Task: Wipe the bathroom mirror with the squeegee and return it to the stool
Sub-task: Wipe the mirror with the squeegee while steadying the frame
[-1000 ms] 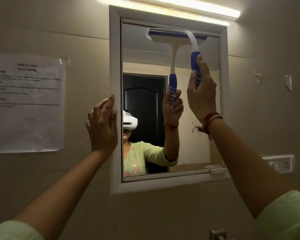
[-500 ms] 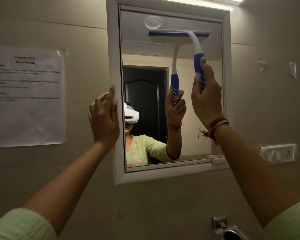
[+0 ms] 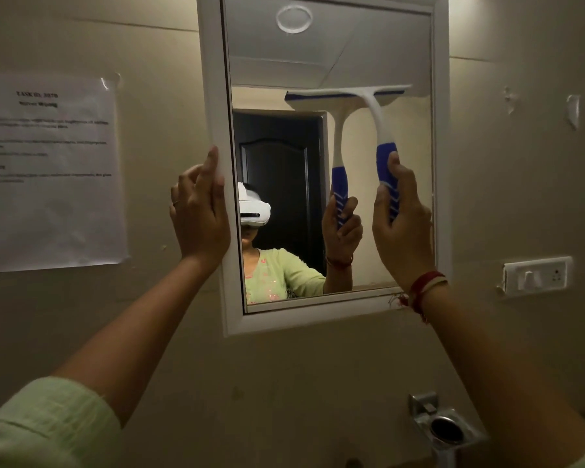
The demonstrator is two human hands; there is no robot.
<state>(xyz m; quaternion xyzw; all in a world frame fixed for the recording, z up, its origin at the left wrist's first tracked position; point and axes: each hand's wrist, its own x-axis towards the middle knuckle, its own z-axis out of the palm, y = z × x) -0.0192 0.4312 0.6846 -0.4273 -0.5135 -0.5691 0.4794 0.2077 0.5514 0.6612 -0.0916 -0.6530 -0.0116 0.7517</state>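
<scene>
The white-framed bathroom mirror hangs on the beige wall straight ahead. My right hand grips the blue handle of the white squeegee, whose blade lies flat against the glass in the upper right part of the mirror, about a third of the way down. My left hand grips the mirror's left frame edge at mid height. The glass reflects the squeegee, a person and a dark door. The stool is not in view.
A taped paper sheet hangs on the wall to the left. A white switch and socket plate sits right of the mirror. Below right, a metal wall holder sticks out from the wall.
My right hand has pulled the squeegee down the glass from near the mirror's top edge. My left hand has stayed on the left frame.
</scene>
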